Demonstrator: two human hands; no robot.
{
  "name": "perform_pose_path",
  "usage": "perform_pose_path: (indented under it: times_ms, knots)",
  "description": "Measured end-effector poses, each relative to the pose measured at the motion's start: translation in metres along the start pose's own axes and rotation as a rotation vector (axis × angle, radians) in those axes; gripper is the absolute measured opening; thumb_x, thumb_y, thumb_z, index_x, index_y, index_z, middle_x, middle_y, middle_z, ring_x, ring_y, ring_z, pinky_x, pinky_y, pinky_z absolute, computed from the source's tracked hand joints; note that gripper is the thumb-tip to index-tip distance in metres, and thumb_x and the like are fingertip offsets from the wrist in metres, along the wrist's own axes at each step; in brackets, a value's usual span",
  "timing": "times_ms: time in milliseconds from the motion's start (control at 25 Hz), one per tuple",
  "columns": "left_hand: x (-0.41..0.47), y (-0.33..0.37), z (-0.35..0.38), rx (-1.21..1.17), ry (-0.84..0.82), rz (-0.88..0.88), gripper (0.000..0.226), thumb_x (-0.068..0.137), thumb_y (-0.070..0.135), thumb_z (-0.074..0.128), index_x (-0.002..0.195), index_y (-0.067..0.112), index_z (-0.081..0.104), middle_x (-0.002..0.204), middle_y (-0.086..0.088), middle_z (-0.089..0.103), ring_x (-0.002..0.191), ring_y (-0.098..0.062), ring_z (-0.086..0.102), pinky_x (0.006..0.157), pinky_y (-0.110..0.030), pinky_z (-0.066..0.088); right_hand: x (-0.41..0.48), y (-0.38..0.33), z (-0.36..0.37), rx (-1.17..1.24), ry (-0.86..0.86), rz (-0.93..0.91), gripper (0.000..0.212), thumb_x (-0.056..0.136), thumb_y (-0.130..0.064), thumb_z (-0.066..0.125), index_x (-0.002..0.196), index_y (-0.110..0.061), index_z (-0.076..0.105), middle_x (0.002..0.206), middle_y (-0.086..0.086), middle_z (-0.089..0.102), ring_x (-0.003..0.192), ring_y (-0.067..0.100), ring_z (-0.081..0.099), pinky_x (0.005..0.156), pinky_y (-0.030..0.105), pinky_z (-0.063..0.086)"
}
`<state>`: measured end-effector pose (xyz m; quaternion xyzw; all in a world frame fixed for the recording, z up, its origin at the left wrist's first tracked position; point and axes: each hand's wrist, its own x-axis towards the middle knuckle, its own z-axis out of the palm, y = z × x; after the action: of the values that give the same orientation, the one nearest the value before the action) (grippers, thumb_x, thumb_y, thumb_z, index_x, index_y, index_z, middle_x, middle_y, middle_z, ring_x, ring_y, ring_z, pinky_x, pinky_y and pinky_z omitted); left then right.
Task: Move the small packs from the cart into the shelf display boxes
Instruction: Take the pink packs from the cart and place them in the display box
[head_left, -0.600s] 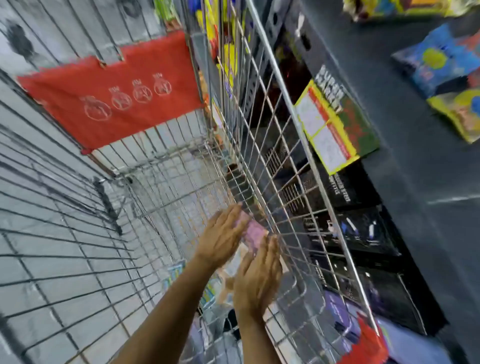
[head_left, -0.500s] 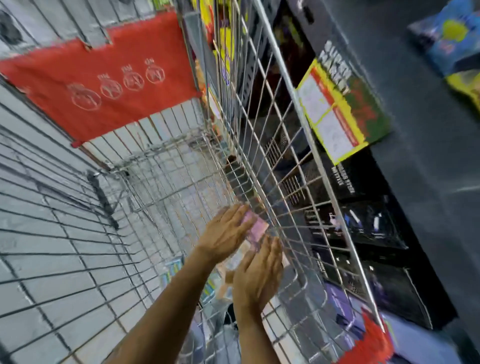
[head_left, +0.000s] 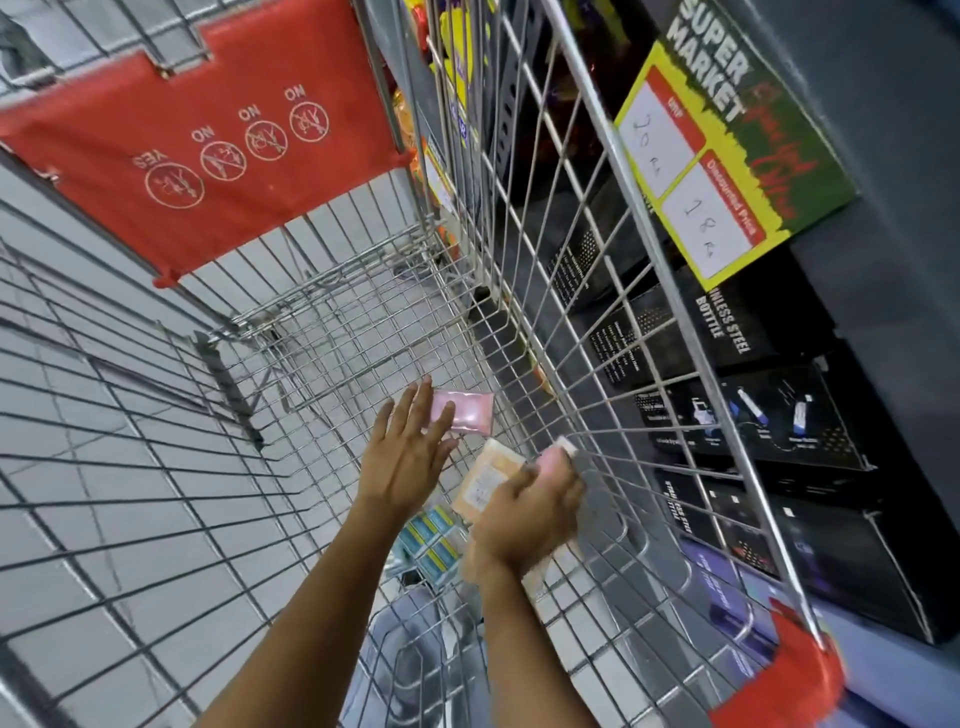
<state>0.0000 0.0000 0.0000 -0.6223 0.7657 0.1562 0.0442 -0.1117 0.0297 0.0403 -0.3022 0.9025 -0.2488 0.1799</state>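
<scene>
Both my hands are down inside the wire cart (head_left: 613, 156). My left hand (head_left: 408, 457) lies with straight fingers over a small pink pack (head_left: 470, 413) and holds it just above the cart floor. To its right, close to the cart's right wire wall, my right hand (head_left: 530, 514) grips a pale pink pack (head_left: 558, 454) together with a peach-orange pack (head_left: 485, 478). Beneath my wrists several teal-and-white packs (head_left: 434, 540) lie on the cart floor. No shelf display box shows.
The red child-seat flap (head_left: 208, 135) hangs at the cart's far end. Past the right wire wall, a dark shelf holds black bottle boxes (head_left: 727, 338) and a yellow-green price sign (head_left: 727, 166). A red corner bumper (head_left: 784, 680) caps the near right rim.
My hands, pressed together on one bundle of packs before, have separated. The left went forward with a pink pack; the right went toward the wire wall with the others.
</scene>
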Motion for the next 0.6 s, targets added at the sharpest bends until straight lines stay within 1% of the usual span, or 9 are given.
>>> perform_pose_path:
  times_ms: [80,120,160,240,320,400,480,520,600]
  knots:
    - [-0.001,0.003,-0.002,-0.006,0.011,-0.041,0.062,0.095,0.046,0.008,0.129,0.016,0.05,0.143,-0.021,0.04,0.129,-0.036,0.042,0.104,-0.051,0.032,-0.008,-0.009,0.008,0.0,-0.122,-0.272,0.034,0.084,-0.006,0.053,0.117,-0.013,0.053,0.114,0.011,0.061,0.092,0.024,0.059,0.081,0.042,0.048]
    - [-0.002,0.005,-0.002,-0.019,-0.004,-0.065,0.061,0.095,0.046,0.011,0.128,0.015,0.051,0.142,-0.021,0.04,0.129,-0.036,0.042,0.104,-0.051,0.033,-0.009,-0.009,0.012,0.001,-0.16,-0.32,0.034,0.083,-0.005,0.054,0.116,-0.014,0.054,0.115,0.009,0.061,0.095,0.023,0.059,0.081,0.042,0.05]
    - [-0.002,0.007,-0.004,-0.036,-0.024,-0.089,0.058,0.094,0.046,0.016,0.126,0.013,0.052,0.142,-0.022,0.041,0.128,-0.036,0.042,0.104,-0.052,0.034,-0.006,-0.007,0.014,-0.009,-0.164,-0.299,0.036,0.083,-0.005,0.055,0.118,-0.014,0.054,0.12,0.01,0.059,0.1,0.025,0.057,0.081,0.045,0.051]
    - [-0.003,0.009,-0.005,-0.059,-0.003,-0.12,0.052,0.093,0.043,0.027,0.122,0.01,0.054,0.14,-0.022,0.042,0.127,-0.037,0.043,0.103,-0.053,0.034,0.003,0.002,0.012,-0.009,-0.12,-0.11,0.041,0.084,-0.011,0.059,0.124,-0.016,0.051,0.131,0.014,0.05,0.111,0.03,0.051,0.086,0.05,0.048]
    - [0.0,0.01,-0.004,-0.099,-0.008,-0.12,0.046,0.092,0.039,0.039,0.122,0.007,0.052,0.141,-0.023,0.041,0.128,-0.038,0.041,0.103,-0.054,0.034,0.013,0.013,0.008,-0.11,-0.163,0.005,0.049,0.087,-0.029,0.058,0.133,-0.019,0.043,0.139,0.017,0.043,0.117,0.032,0.046,0.092,0.049,0.044]
    - [0.006,0.013,-0.004,-0.159,-0.03,-0.073,0.049,0.091,0.037,0.048,0.131,0.008,0.043,0.146,-0.021,0.035,0.133,-0.038,0.035,0.106,-0.053,0.03,0.021,0.019,0.004,-0.193,-0.253,-0.015,0.056,0.089,-0.042,0.052,0.139,-0.022,0.034,0.141,0.018,0.039,0.116,0.031,0.047,0.088,0.041,0.046]
    - [0.013,0.014,-0.005,-0.145,-0.119,-0.019,0.054,0.094,0.038,0.043,0.141,0.016,0.028,0.152,-0.016,0.025,0.138,-0.034,0.024,0.11,-0.049,0.022,0.023,0.017,0.006,-0.174,-0.292,-0.029,0.057,0.09,-0.042,0.052,0.14,-0.023,0.033,0.139,0.018,0.039,0.11,0.03,0.049,0.077,0.034,0.049]
    - [0.016,0.013,-0.005,-0.12,-0.144,-0.001,0.054,0.095,0.039,0.042,0.143,0.018,0.025,0.152,-0.015,0.024,0.138,-0.034,0.023,0.111,-0.047,0.021,0.023,0.016,0.007,-0.158,-0.291,-0.02,0.056,0.089,-0.04,0.054,0.139,-0.023,0.035,0.138,0.018,0.04,0.107,0.029,0.05,0.074,0.034,0.051]
    - [0.018,0.011,-0.006,-0.103,-0.128,0.021,0.052,0.094,0.035,0.046,0.14,0.018,0.03,0.146,-0.018,0.034,0.132,-0.036,0.031,0.106,-0.048,0.028,0.021,0.013,0.007,-0.126,-0.274,-0.009,0.054,0.088,-0.034,0.058,0.137,-0.023,0.039,0.136,0.017,0.042,0.105,0.027,0.051,0.072,0.036,0.054]
